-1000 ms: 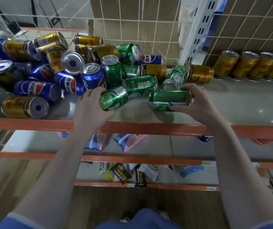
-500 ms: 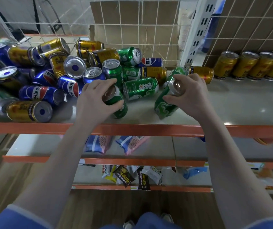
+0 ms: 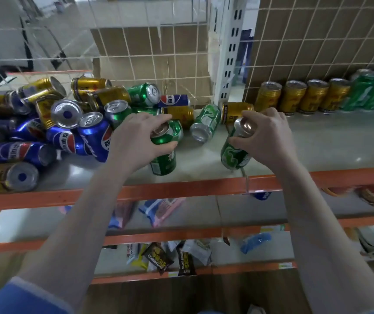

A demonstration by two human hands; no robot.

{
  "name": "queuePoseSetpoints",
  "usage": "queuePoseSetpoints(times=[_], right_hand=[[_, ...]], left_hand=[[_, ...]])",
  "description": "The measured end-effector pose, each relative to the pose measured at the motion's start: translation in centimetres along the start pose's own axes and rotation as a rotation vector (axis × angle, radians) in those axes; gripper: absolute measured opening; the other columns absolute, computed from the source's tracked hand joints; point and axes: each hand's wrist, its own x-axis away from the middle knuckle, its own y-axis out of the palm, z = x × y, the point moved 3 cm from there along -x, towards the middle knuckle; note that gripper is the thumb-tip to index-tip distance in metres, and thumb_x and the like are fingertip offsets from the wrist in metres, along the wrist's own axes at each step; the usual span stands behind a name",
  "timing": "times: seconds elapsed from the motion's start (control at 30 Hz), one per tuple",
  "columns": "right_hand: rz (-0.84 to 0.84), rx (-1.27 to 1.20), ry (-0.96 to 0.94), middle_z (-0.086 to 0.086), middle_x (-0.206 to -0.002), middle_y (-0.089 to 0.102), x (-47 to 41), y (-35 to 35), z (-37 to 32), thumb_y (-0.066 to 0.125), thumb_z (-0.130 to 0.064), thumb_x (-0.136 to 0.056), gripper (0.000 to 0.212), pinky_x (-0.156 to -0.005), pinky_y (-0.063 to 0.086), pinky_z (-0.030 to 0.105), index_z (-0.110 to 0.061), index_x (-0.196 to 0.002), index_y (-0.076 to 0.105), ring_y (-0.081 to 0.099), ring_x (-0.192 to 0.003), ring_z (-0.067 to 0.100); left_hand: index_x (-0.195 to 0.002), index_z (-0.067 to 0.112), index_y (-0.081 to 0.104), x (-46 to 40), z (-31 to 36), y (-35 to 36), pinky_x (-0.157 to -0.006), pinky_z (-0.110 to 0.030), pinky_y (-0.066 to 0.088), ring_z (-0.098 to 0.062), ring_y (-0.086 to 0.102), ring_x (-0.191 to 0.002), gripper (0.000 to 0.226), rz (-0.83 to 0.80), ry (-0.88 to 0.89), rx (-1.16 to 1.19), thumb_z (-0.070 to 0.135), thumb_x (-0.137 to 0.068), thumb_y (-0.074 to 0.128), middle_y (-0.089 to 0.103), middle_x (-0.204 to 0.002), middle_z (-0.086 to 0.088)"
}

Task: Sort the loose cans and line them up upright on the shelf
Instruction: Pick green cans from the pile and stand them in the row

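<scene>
My left hand [image 3: 136,141] grips one green can [image 3: 164,152] near its top; my right hand [image 3: 265,138] grips another green can [image 3: 234,155], both above the shelf [image 3: 204,159].

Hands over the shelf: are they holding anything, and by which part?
Yes. The left hand grips a green can round its top end; the right hand grips another green can the same way.

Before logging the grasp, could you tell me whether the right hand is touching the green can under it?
Touching. The head view shows the right hand with fingers and thumb curled round the top of the green can.
</scene>
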Motion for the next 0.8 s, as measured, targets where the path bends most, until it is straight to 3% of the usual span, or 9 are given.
queuePoseSetpoints(times=[0.23, 0.37, 0.5, 0.8], right_hand=[[0.013, 0.027, 0.036, 0.012, -0.121, 0.050, -1.2, -5.6, 11.6, 0.074, -0.043, -0.074, 0.069, -0.090, 0.039, 0.038, -0.022, -0.135, 0.050, 0.040, -0.111, 0.030], [0.013, 0.033, 0.058, 0.013, -0.118, 0.051, -2.3, -9.8, 20.4, 0.075, -0.041, -0.072, 0.067, -0.089, 0.038, 0.038, -0.020, -0.132, 0.054, 0.041, -0.109, 0.032], [-0.011, 0.085, 0.056, 0.015, -0.116, 0.051, -3.3, -13.3, 28.1, 0.075, -0.037, -0.071, 0.066, -0.092, 0.036, 0.039, -0.017, -0.131, 0.054, 0.040, -0.110, 0.034], [-0.038, 0.105, 0.162, 0.014, -0.123, 0.048, -5.6, -15.6, 37.4, 0.074, -0.042, -0.071, 0.070, -0.093, 0.034, 0.036, -0.022, -0.134, 0.050, 0.038, -0.117, 0.033]], left_hand=[[-0.133, 0.033, 0.052, -3.5, 11.3, 4.8, -0.085, -0.034, 0.039, -0.023, 0.048, -0.113, 0.060, -0.024, -0.018, -0.041, 0.049, -0.077, 0.066, 0.060, -0.121, -0.002], [-0.132, 0.035, 0.052, -6.0, 19.4, 9.2, -0.076, -0.029, 0.033, -0.021, 0.049, -0.107, 0.059, -0.044, -0.029, -0.012, 0.048, -0.077, 0.067, 0.059, -0.115, -0.001], [-0.131, 0.036, 0.053, -9.0, 26.5, 12.9, -0.082, -0.035, 0.042, -0.022, 0.050, -0.111, 0.060, -0.083, -0.007, 0.003, 0.051, -0.075, 0.068, 0.060, -0.119, 0.000], [-0.134, 0.036, 0.047, -15.4, 35.1, 17.8, -0.076, -0.031, 0.040, -0.018, 0.048, -0.110, 0.061, -0.125, 0.091, -0.006, 0.052, -0.079, 0.066, 0.056, -0.119, 0.002]])
